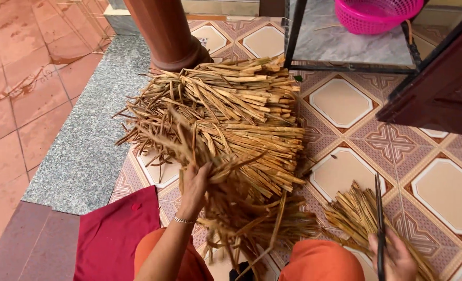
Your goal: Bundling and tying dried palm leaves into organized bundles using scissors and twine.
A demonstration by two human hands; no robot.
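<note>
Right, head view: your left hand (195, 183), centre-bottom of frame, is closed around a bunch of dried strips (231, 208) w/ loose ends splaying down-right. The big pile (231, 114) sits just above it, mid-frame, strips running mostly left-right, so the left hand is much nearer. Your right hand (395, 255), bottom right, is wrapped round dark scissors (379, 224) pointing up-frame, beside a small bundle (366, 213) on the tiled floor (340, 101). Pink basket (376, 13) upper right; red cloth (116, 229) lower left.
</note>
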